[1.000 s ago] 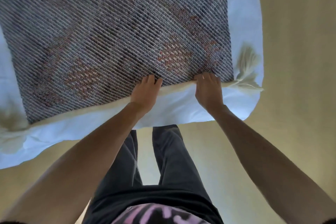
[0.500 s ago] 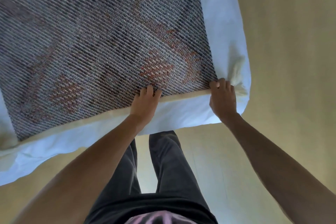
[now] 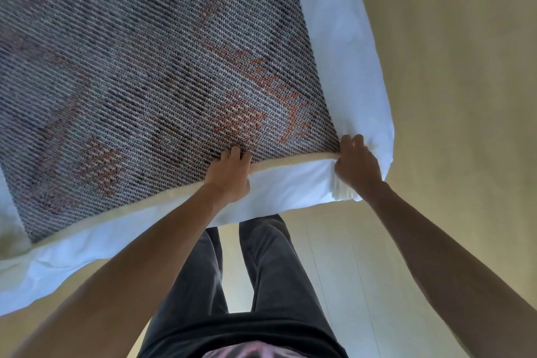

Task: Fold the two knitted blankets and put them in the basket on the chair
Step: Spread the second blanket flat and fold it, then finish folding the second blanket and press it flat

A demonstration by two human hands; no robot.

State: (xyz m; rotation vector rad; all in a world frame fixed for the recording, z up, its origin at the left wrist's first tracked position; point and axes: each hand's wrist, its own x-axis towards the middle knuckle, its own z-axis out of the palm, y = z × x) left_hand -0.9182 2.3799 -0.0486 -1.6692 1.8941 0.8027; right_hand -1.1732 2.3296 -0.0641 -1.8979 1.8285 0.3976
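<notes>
Right hand (image 3: 356, 166) gripping blanket (image 3: 159, 81) corner, white bedding (image 3: 348, 52)

Blanket (image 3: 151, 90) partly beyond left edge

No readable text, labels, brands or numbers, only an orange knitted pattern on the blanket (image 3: 162, 90)

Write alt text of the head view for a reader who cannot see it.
A person's left hand and right hand hold the near edge of a grey knitted blanket with orange motifs, spread flat on white bedding. The right hand is at its corner.
</notes>
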